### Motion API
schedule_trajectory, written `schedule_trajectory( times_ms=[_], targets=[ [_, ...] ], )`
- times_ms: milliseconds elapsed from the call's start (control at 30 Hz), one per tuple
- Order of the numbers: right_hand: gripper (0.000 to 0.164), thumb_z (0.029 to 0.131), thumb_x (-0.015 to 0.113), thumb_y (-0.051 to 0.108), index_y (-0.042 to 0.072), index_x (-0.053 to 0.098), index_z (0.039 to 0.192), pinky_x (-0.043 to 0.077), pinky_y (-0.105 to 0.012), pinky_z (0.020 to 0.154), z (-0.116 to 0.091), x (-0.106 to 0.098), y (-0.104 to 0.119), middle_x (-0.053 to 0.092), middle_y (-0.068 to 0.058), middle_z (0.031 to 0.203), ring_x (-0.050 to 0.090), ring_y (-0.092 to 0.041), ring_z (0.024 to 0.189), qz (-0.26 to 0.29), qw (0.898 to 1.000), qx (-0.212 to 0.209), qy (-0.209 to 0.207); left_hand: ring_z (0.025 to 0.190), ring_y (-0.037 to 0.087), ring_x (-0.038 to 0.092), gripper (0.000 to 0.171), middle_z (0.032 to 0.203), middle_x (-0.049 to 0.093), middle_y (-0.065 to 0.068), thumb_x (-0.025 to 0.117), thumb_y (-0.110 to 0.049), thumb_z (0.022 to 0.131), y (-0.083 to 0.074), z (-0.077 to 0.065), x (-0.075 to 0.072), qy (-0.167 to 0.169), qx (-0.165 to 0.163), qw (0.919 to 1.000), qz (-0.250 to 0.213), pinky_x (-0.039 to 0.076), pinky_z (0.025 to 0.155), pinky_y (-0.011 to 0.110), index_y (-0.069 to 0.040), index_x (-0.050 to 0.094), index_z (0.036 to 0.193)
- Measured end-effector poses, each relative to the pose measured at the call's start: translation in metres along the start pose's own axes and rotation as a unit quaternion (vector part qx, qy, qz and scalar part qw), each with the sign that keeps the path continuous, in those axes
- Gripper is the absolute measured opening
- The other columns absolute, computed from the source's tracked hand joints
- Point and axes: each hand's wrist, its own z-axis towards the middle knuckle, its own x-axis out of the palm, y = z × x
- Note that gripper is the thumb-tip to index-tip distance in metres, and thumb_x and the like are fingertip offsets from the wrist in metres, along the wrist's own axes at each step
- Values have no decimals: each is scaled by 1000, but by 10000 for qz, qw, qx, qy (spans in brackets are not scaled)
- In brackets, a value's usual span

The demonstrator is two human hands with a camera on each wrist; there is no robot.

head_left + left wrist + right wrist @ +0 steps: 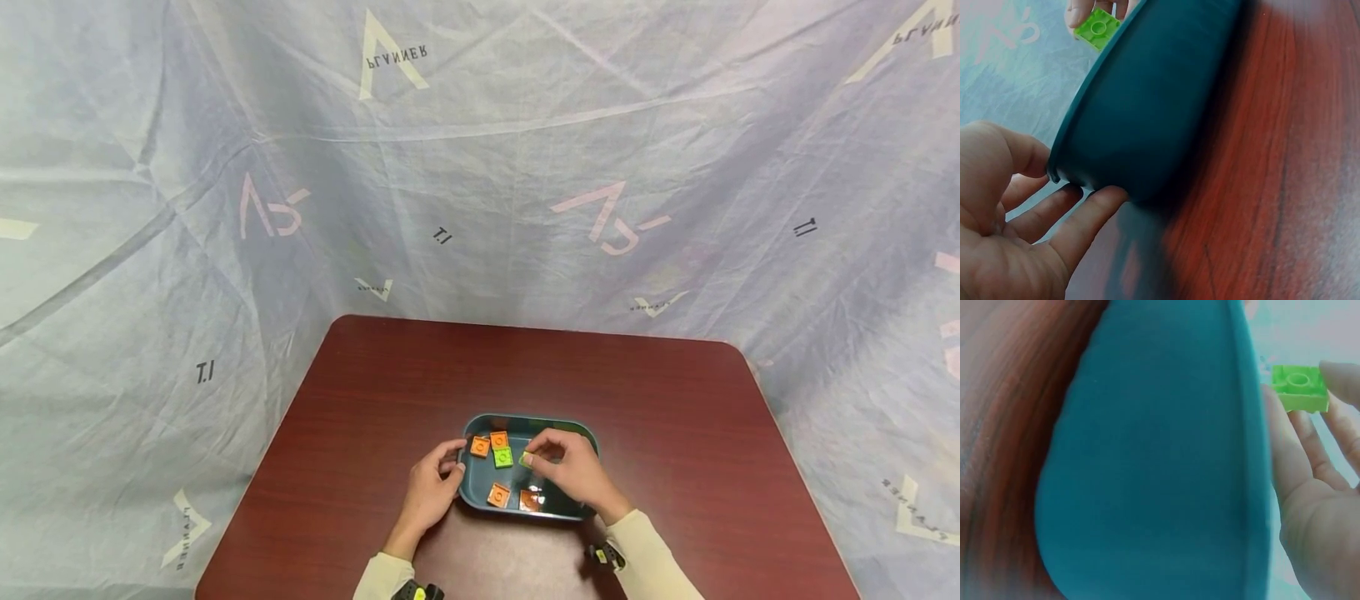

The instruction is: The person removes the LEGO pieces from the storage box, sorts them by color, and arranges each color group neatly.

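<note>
Head view gives me the tray on the desk, with four orange bricks and a green brick lying in it. I have the right grip narrow, pinching a second green brick between thumb and finger over the tray, while my left grip holds the tray's left end, thumb against the outer wall and a finger at the rim.

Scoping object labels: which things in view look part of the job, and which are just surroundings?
Job, apparently:
- green tray, touched by left hand
- held lime block, in right hand
- second lime block, four orange blocks, inside tray

Surroundings:
- brown table
- printed cloth
</note>
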Motion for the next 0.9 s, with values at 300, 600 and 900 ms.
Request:
schedule_trajectory(
  times_ms=[300,600,900],
  targets=[
    [11,93,83,13,13,75,100,60,-30,75,-3,-13,1,76,-7,104,71,-14,90,350,9989,255,197,110,23,74,38,137,69,13,66,-13,104,2,-3,1,38,-43,10000,21,61,64,26,-18,67,141],
    [17,89,84,5,13,73,99,62,-27,79,-6,-32,3,76,-13,119,75,-29,107,391,9980,498,20,109,24,74,38,136,69,14,66,-13,104,4,-2,1,26,-76,9999,-132,61,65,26,-18,67,141],
    [29,86,85,1,13,77,112,62,-38,93,-9,-50,0,75,-11,120,75,-32,112,213,9982,432,-348,109,23,73,38,136,69,13,66,-12,104,3,0,1,24,-105,9999,-119,61,65,26,-18,67,141]
  ],
)
